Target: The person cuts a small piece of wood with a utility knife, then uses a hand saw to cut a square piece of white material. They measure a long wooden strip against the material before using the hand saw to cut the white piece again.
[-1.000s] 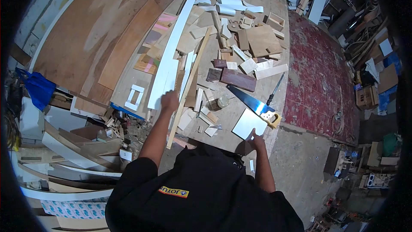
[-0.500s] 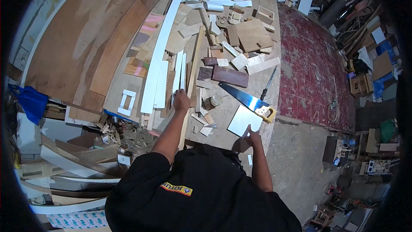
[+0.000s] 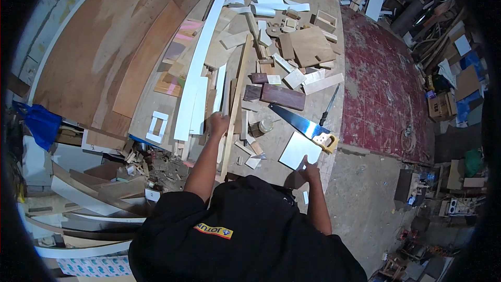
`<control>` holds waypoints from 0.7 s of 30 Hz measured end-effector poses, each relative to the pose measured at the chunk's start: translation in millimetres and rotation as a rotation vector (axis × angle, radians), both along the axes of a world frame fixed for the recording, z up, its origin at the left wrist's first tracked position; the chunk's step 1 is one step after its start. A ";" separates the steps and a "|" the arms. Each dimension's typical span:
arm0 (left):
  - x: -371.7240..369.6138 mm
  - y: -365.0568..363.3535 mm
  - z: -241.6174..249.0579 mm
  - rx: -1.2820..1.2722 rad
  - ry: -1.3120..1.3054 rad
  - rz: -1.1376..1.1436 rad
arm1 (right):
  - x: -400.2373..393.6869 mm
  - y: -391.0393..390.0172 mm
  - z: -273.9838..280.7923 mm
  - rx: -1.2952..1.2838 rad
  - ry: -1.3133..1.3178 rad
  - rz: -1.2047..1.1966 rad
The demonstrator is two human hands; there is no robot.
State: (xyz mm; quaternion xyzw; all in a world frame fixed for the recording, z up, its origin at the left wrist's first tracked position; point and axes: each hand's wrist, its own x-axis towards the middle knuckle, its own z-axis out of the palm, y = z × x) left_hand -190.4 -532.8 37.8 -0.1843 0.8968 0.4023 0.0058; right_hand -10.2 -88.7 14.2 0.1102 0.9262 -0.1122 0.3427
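My left hand (image 3: pixel 217 124) is closed around the near end of a narrow strip (image 3: pixel 226 94) among long pieces on the workbench. A narrow white strip (image 3: pixel 219 87) lies just left of it, and a long wooden batten (image 3: pixel 238 91) runs along its right side. My right hand (image 3: pixel 311 171) is at the near edge of a square white panel (image 3: pixel 297 150), one finger stretched onto it and the other fingers partly hidden. Beyond the panel lies a handsaw (image 3: pixel 300 122) with a light wooden handle. A slim dark-handled tool (image 3: pixel 328 106) rests beside the saw.
Wood offcuts, a dark brown block (image 3: pixel 282 96) and a glass jar (image 3: pixel 265 125) cover the bench (image 3: pixel 271 169). A long white board (image 3: pixel 201 65) and a small white frame (image 3: pixel 157 127) lie left. Large plywood sheets (image 3: pixel 88 47) stand beyond. Right is red flooring (image 3: pixel 381 73).
My left hand has closed more tightly, and the strip by it has turned from its white face to a greyer side. My right hand stays at the panel. The whole view has shifted slightly.
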 end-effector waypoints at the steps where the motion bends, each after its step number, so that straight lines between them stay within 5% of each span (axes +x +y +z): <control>1: -0.9 -4.5 -2.2 0.289 -0.064 0.026 | 0.5 -1.4 3.2 -0.012 -0.002 -0.024; 2: 1.8 -8.3 -4.8 0.285 -0.063 0.031 | -0.8 -3.5 6.0 -0.023 -0.003 -0.047; 4: 13.2 -10.9 4.3 0.871 -0.068 0.222 | 1.6 -2.5 0.2 0.004 0.051 -0.011; 5: 17.9 -15.9 9.6 0.905 -0.070 0.187 | 2.1 -0.9 -2.4 0.035 0.104 0.020; 8: 33.0 -23.0 26.5 0.754 0.026 0.077 | 1.0 5.2 -9.3 0.040 0.102 0.105; 9: 39.2 -27.2 33.5 0.754 0.023 0.086 | 7.8 27.8 -60.2 0.040 0.096 0.112; 11: 52.0 -36.0 46.9 0.391 0.154 -0.135 | 13.1 57.8 -156.0 -0.500 0.377 -0.499; 12: 58.8 -36.5 56.1 0.393 0.151 -0.125 | 7.1 51.4 -88.0 -0.497 0.371 -0.491; 14: 70.8 -37.1 80.4 0.333 0.281 -0.229 | -21.0 -37.0 81.6 0.247 0.130 -0.124; 16: 83.1 -31.5 110.2 0.245 0.214 -0.236 | -42.6 -66.0 141.8 -0.075 0.341 -0.222; 18: 92.5 -22.1 130.4 0.233 0.355 -0.385 | -62.9 -74.9 121.4 -0.391 0.834 0.062; 20: 100.2 -15.0 141.8 0.222 0.330 -0.442 | -85.5 -104.6 142.4 -1.012 0.589 -0.340; 21: 102.9 -12.4 141.9 0.196 0.345 -0.499 | -91.5 -107.7 150.1 -1.010 0.595 -0.345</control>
